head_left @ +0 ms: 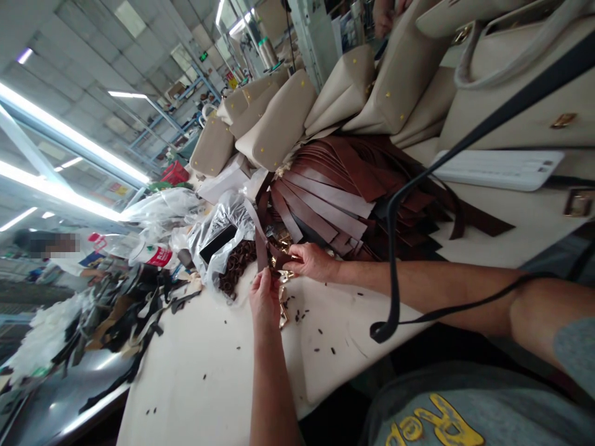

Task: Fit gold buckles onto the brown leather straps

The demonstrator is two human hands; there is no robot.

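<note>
My left hand (pixel 266 296) pinches a brown leather strap (pixel 261 248) that rises from its fingers in a loop. Close beside it, my right hand (pixel 315 262) has its fingers closed on another part of the same strap, near some gold metal fittings. Whether a fitting is also in its fingers I cannot tell. Gold buckle pieces (pixel 283 314) lie on the table just beneath the hands. A thick pile of brown leather straps (pixel 334 186) spreads out behind the right hand. Small dark brown rings (pixel 237 267) spill from a clear plastic bag (pixel 223 217) left of the hands.
Beige handbags (pixel 279 118) are stacked along the back. A white flat case (pixel 499 168) rests at the right. Small black bits dot the pale tabletop (pixel 209 384). A black cord (pixel 393 248) hangs across the view. Another person (pixel 69 260) is at the far left beyond leather scraps.
</note>
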